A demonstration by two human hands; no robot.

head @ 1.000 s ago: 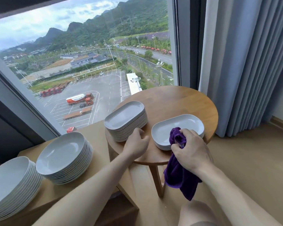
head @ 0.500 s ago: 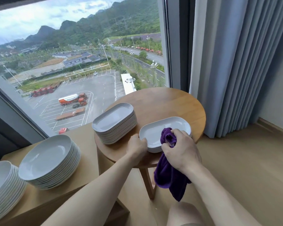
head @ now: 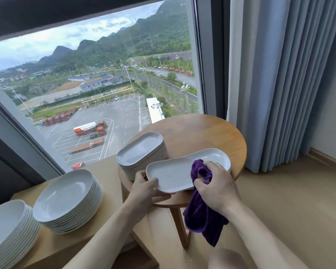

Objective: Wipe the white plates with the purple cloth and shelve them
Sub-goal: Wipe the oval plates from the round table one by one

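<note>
Over round wooden table (head: 202, 131), glossy oblong plate (head: 173, 173), plush cloth (head: 199, 216).

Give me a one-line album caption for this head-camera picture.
Left hand lifts an oblong white plate off the round wooden table; right hand wipes with a purple cloth.

We find no text, label, brand or number that can be read. The tanker truck (head: 85, 128) in the lot outside the window bears a dark mark on its white tank, but it is too small and blurred for us to read.
</note>
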